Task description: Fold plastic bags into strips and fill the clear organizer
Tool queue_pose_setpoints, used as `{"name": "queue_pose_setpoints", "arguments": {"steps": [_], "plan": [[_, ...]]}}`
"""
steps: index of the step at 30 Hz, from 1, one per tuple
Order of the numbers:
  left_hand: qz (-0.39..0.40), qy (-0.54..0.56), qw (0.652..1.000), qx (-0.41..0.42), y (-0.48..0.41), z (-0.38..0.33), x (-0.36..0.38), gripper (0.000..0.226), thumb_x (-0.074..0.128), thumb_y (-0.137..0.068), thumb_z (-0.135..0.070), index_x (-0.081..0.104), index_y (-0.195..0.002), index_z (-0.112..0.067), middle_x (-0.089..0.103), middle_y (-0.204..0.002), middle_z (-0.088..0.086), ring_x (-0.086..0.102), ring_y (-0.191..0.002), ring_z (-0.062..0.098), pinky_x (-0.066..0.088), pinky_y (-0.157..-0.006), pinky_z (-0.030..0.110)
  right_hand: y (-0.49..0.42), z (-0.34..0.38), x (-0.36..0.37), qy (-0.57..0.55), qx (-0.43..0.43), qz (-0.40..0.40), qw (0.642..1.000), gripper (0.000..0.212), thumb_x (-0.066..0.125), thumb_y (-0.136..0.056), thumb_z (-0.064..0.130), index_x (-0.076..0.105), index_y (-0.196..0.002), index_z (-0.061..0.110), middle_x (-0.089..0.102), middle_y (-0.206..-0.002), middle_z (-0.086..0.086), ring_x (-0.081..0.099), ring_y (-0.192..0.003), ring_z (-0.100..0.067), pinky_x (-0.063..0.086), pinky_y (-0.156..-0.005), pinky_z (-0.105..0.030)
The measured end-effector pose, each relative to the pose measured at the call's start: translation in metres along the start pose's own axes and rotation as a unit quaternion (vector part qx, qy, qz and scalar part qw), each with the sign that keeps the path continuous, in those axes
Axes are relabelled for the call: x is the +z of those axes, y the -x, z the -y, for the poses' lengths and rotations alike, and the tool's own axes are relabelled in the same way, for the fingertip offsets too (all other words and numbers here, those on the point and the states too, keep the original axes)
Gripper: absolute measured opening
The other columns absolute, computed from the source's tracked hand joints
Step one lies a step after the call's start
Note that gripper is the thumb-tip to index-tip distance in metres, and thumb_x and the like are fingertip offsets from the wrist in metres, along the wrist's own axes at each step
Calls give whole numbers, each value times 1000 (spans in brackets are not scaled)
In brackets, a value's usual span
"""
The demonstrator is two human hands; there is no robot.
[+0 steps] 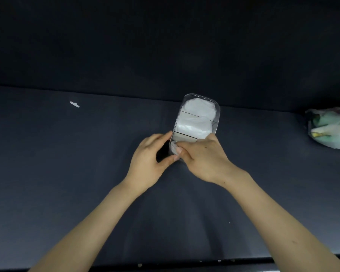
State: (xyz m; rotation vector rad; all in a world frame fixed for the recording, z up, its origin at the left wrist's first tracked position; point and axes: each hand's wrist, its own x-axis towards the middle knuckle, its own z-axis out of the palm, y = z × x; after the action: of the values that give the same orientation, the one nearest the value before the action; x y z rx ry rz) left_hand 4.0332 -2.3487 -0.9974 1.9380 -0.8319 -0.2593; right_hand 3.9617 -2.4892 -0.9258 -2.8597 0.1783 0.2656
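Left hand (pixel 149 160) grips organizer's (pixel 217 116) near end; right hand (pixel 204 160) holds bag (pixel 173 148) inside.

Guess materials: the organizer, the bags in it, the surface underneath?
Organizer: clear rigid plastic, glossy; the dividers and contents show through its walls.
Bags: thin white plastic film, probably polyethylene; crinkled, with a soft sheen.
Surface: dark and matte, probably upholstery fabric; it shows soft creases and no glare.

The dark blue cushioned seat (pixel 86 173) is wide and soft, with a few small creases near the front. The clear organizer (pixel 217 116) stands in the middle of it. Well off to the left lies a tiny white scrap (pixel 74 104). At the right edge sits a lumpy bundle of bags (pixel 330 128).
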Motion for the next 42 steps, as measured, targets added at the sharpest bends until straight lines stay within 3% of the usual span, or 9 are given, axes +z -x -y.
{"name": "queue_pose_setpoints", "arguments": {"steps": [2,4,7,13,18,22,28,35,42], "plan": [[-2,-3,1000,-3,-1,1,-1,64,64,-79,-47,57,-133,-12,62,-119,-3,55,-108,15,51,-91,42,3,-3,0,-28,-8,-9,1000,38,24,-104,36,62,-105,30,59,-75,15,54,-83,-11,28,-97,-32],[1,-7,1000,-1,-2,2,-1,62,63,-80,-45,58,-132,-13,64,-118,-2,56,-107,16,51,-91,42,6,-7,4,-29,-13,-85,996,29,39,-100,28,67,-106,23,69,-85,8,61,-80,-19,39,-92,-37],[4,-8,1000,-2,-2,2,0,65,54,-80,-53,59,-132,-14,64,-118,-3,56,-108,15,51,-91,40,11,-11,15,44,-5,-206,978,27,57,-79,28,70,-94,10,63,-57,0,57,-48,-24,46,-64,-31],[-3,0,1000,11,-3,4,0,62,53,-81,-51,60,-131,-15,65,-118,-3,56,-106,13,51,-91,39,9,-7,17,52,-12,-71,996,66,-2,-86,50,59,-87,23,63,-72,8,57,-70,-18,29,-87,-32],[-11,-10,1000,22,-4,5,3,58,54,-82,-49,62,-128,-14,67,-116,-1,57,-103,14,51,-89,39,15,-15,16,49,-6,-191,980,40,35,-88,34,69,-82,15,69,-70,4,62,-59,-22,47,-73,-35],[-21,-7,999,28,-5,5,5,57,54,-82,-47,63,-127,-13,67,-115,-1,57,-103,13,52,-89,40,13,-16,29,71,-30,-183,980,43,32,-92,32,63,-68,15,60,-53,4,54,-45,-22,40,-65,-32],[-22,-14,999,35,-6,3,7,54,56,-83,-46,63,-127,-15,67,-115,-3,54,-103,8,52,-89,36,24,-18,16,52,-10,-183,982,41,38,-88,33,73,-96,12,74,-83,-1,67,-71,-25,48,-73,-36],[-8,-37,999,25,4,0,-2,50,64,-83,-37,63,-127,-13,67,-116,-1,57,-104,17,50,-92,37,66,-20,0,46,-4,-221,974,39,43,-90,31,72,-102,9,74,-93,-3,67,-83,-28,48,-78,-37],[-24,-227,968,102,76,22,-47,47,59,-86,-41,68,-118,-7,68,-114,8,59,-106,28,43,-97,30,133,12,30,-2,-31,-168,985,37,45,-91,32,72,-104,9,73,-99,-2,68,-86,-26,51,-76,-36]]}}
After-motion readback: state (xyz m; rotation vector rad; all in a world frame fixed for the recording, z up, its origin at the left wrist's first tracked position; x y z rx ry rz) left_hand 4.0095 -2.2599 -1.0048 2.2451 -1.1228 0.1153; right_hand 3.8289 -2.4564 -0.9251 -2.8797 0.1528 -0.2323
